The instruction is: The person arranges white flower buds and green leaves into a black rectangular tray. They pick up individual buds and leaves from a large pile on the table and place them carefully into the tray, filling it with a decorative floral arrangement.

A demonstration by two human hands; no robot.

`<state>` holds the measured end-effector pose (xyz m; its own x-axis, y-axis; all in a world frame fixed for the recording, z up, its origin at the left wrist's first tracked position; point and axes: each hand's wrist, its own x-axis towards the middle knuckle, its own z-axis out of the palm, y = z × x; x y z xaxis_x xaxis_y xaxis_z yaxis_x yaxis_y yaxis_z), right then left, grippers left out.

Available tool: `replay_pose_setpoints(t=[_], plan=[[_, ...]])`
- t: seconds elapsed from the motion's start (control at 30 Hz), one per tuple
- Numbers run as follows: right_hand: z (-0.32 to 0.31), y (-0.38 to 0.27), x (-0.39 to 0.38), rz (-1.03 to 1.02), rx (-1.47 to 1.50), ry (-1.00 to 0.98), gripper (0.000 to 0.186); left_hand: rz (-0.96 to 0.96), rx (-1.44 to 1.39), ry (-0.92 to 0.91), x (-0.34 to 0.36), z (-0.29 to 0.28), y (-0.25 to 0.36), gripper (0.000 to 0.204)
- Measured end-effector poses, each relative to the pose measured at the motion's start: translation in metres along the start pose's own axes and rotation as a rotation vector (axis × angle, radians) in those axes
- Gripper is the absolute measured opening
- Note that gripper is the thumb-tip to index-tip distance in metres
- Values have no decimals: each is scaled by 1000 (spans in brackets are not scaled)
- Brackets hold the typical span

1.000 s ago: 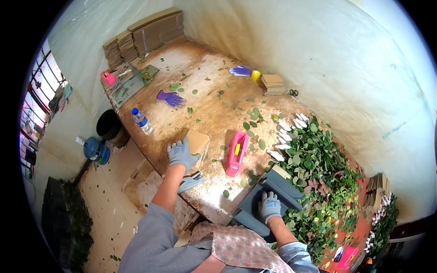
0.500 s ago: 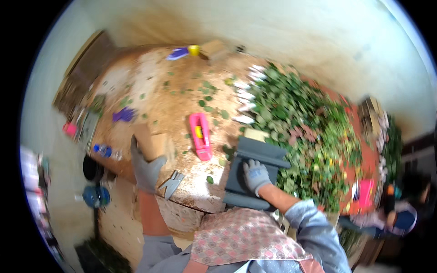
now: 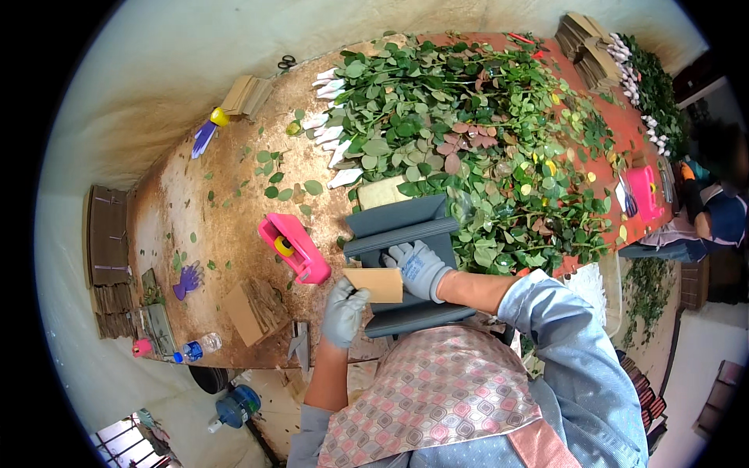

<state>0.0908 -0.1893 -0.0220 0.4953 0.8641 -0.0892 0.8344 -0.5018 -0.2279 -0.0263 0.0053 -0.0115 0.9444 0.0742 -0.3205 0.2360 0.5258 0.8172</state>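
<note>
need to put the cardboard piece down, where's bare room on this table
Barest patch: the brown tabletop between the pink tape dispenser, the purple glove and the cardboard stack, only loose leaves there. Right of the grey tray it is crowded: the rose stems cover everything.

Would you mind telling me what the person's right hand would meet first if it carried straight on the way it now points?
The right hand points left across the grey tray; it would probably meet the pink tape dispenser first, though depth is unclear.
</note>
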Motion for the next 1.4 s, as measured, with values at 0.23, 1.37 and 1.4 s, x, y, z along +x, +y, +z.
replay_pose_setpoints(t=[0.23,1.37,1.4], plan=[[0,28,-16,-47,405,-9,51,-206,204,44,16,-15,-43,21],[16,16,16,641,569,-362,41,-361,1526,-671,-14,53,40,80],[13,16,19,606,523,-369,39,-389,1549,-686,-8,54,42,82]])
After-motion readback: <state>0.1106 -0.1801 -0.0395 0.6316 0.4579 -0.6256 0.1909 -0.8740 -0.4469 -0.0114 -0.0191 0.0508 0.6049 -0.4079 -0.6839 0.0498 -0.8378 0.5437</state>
